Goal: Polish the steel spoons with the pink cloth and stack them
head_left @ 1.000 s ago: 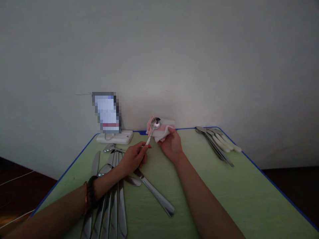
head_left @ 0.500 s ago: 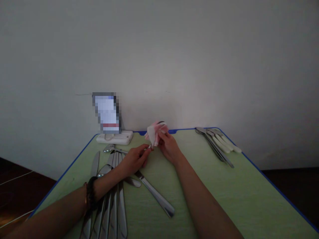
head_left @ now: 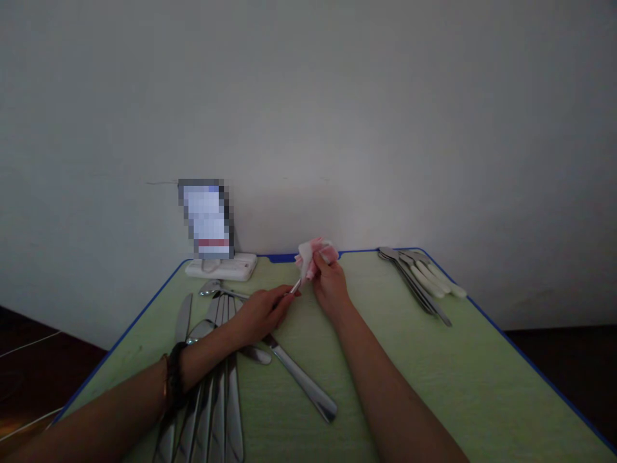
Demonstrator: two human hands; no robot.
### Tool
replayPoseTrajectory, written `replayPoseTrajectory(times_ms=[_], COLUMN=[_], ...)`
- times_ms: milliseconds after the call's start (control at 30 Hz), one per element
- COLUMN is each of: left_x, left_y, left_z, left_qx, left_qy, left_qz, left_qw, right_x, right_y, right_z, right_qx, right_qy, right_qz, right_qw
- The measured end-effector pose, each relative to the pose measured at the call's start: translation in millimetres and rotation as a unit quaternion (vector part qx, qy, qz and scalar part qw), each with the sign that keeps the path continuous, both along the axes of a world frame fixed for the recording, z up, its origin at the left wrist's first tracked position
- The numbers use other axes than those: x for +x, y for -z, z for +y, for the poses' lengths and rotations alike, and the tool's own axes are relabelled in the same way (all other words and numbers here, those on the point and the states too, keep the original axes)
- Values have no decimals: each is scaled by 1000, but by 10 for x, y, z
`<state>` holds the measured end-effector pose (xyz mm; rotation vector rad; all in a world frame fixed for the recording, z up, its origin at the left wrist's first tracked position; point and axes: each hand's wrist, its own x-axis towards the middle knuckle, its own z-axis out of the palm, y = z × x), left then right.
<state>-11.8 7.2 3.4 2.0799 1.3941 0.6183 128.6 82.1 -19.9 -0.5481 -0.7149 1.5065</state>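
Observation:
My left hand (head_left: 263,313) is closed around the slim handle of a metal piece of cutlery (head_left: 295,287). Its other end disappears into a pink-and-white cloth (head_left: 306,260), so its kind is hidden. My right hand (head_left: 331,281) pinches that cloth around the covered end, above the far middle of the table. Beneath my left forearm lie several long metal knives (head_left: 219,411), partly covered. A single knife (head_left: 303,382) points toward the near right from below my left hand, and a spoon (head_left: 211,287) lies just beyond the pile.
A green table (head_left: 414,379) with a blue rim stands against a pale wall. Metal spoons (head_left: 409,283) and white-handled cutlery (head_left: 436,273) are stacked at its far right. A phone with a blurred screen (head_left: 207,218) leans upright behind a white power bank (head_left: 222,267) at the far left.
My right hand and the cloth have shifted slightly right, and more of the metal handle now shows between my hands. My left hand has moved only a little to the right.

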Motion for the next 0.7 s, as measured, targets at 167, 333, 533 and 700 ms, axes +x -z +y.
replayPoseTrajectory(times_ms=[167, 333, 533, 700], left_x=[-7, -8, -28, -23], left_y=[-9, -11, 77, 83], left_z=[-14, -20, 33, 48], left_qx=[-9, -22, -12, -23], left_qy=[10, 28, -19, -24], left_qz=[-10, -34, -69, -89], left_qw=[1000, 999, 997, 995], right_x=[24, 72, 67, 56], right_y=[9, -8, -92, -86], right_z=[38, 34, -125, -102], right_qx=[-21, -17, 52, 6], right_qy=[61, -5, -196, -161], right_qz=[22, 18, -89, -51], right_qw=[998, 1000, 975, 986])
